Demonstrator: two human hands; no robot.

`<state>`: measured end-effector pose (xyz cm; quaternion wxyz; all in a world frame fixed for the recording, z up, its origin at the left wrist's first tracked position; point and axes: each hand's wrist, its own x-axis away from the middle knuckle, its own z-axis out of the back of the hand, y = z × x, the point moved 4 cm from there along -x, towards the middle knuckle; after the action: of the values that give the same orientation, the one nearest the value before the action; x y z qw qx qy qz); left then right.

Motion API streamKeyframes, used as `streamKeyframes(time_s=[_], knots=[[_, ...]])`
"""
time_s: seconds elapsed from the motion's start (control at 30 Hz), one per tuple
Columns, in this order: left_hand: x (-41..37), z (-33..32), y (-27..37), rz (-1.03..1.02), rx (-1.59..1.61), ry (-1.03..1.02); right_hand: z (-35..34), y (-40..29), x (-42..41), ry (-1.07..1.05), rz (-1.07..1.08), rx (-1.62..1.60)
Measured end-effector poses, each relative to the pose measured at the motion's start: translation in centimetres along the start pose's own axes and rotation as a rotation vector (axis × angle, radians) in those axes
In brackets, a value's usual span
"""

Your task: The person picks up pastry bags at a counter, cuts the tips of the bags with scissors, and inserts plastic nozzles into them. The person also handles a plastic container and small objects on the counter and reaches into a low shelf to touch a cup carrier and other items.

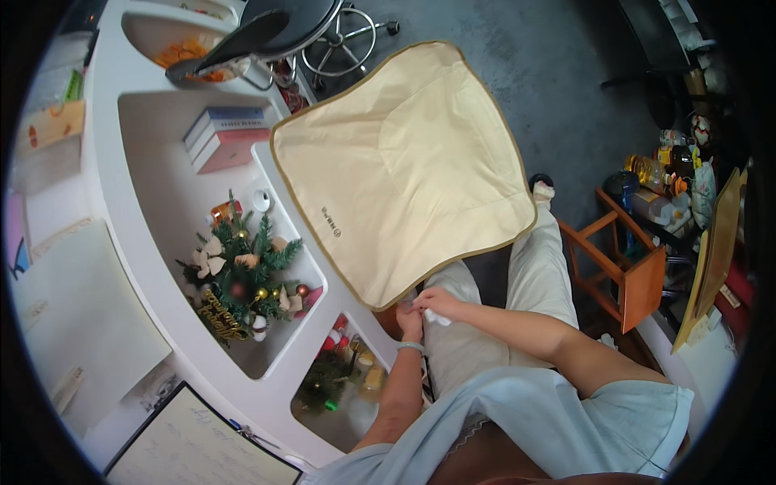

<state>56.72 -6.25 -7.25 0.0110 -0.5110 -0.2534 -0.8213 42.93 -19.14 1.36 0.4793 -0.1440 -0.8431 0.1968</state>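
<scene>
My left hand [410,319], with a pale bracelet at the wrist, is just below the bottom edge of a cream fabric cover [394,170]. The cover has brown piping and bears a line of dark writing. Close against it, my right hand [440,303] pinches a small crumpled white piece, tissue or thin cloth [436,319]. Both hands meet above my left thigh, in front of my light trousers [467,345]. What my left fingers hold, if anything, is too small to tell. The cover hides whatever lies beneath it.
Left, a curved white shelf unit [233,364] holds books [227,139], a decorated artificial Christmas tree [248,273] and a small bottle [223,213]. A wheeled swivel chair [339,39] stands beyond. Right are a wooden stool [642,285], several bottles [648,173] and leaning boards [709,267].
</scene>
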Motion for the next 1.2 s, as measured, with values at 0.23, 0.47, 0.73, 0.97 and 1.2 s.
streamKeyframes(time_s=[0.23,0.47,0.73,0.97,1.2], knots=[[7.4,-11.4,3.6,-0.074,-0.148,0.097,27.9,-6.4,12.6,0.385,0.042,0.024],[21.0,-42.1,6.2,-0.497,-0.523,-0.490,52.9,-10.3,36.8,0.913,0.189,-0.157],[35.4,-56.9,22.6,-0.652,-0.342,-0.802,57.6,0.4,46.1,1.180,-0.056,-0.336],[24.3,-42.2,20.6,-0.538,-0.492,-0.157,61.0,-15.7,42.3,1.045,0.200,-0.182],[17.0,-27.8,11.6,-0.132,-0.438,0.178,63.2,-27.7,34.9,0.988,0.208,0.062]])
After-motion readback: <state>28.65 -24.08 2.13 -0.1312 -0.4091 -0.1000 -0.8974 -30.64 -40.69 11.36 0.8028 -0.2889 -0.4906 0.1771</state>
